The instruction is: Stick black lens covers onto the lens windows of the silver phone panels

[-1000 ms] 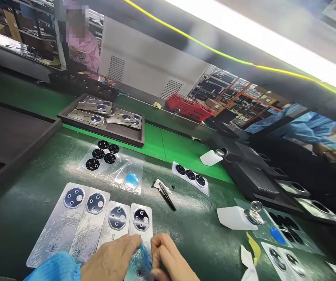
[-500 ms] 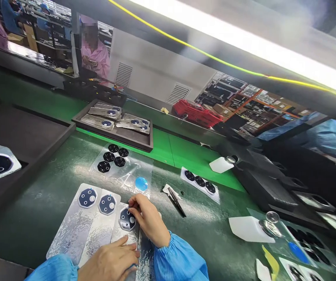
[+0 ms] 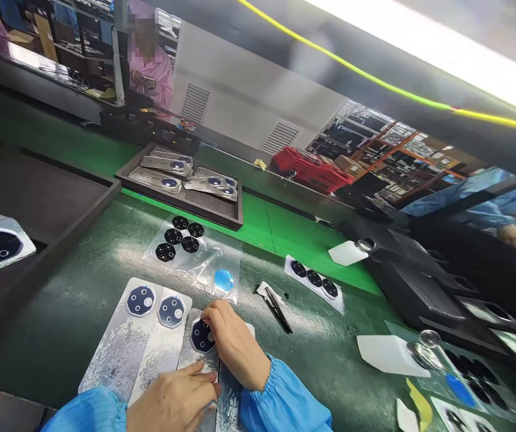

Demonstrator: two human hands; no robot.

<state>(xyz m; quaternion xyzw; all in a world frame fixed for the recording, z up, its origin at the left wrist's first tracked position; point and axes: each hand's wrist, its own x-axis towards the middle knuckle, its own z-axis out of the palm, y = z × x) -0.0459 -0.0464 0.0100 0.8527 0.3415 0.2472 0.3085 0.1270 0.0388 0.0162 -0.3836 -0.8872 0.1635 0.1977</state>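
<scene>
Three silver panels that look like phone back covers lie side by side, each with a dark octagonal camera-lens piece at its top. The left panel (image 3: 118, 354) and middle panel (image 3: 161, 354) show their lens pieces uncovered. My left hand (image 3: 174, 396) rests flat on the third panel (image 3: 190, 351), fingers stretched out. Over that panel's lens piece (image 3: 200, 336), my right hand (image 3: 235, 345) is curled, with thumb and fingertips together at its upper right edge. Those fingers cover part of the piece; anything between them is hidden. A further panel edge (image 3: 251, 330) shows behind the right hand.
Tweezers (image 3: 278, 309) lie on white paper right of my hands. Beyond are a plastic sheet (image 3: 199, 267) with black lens pieces, a strip (image 3: 289, 270) holding three more, and a tray (image 3: 237, 216) of finished-looking panels. White bottles (image 3: 384, 354) stand right. Co-workers (image 3: 152, 72) are behind.
My right hand has shifted over the third panel's lens piece and covers more of its right side. The left hand stays on the panel. The whole view has moved slightly.
</scene>
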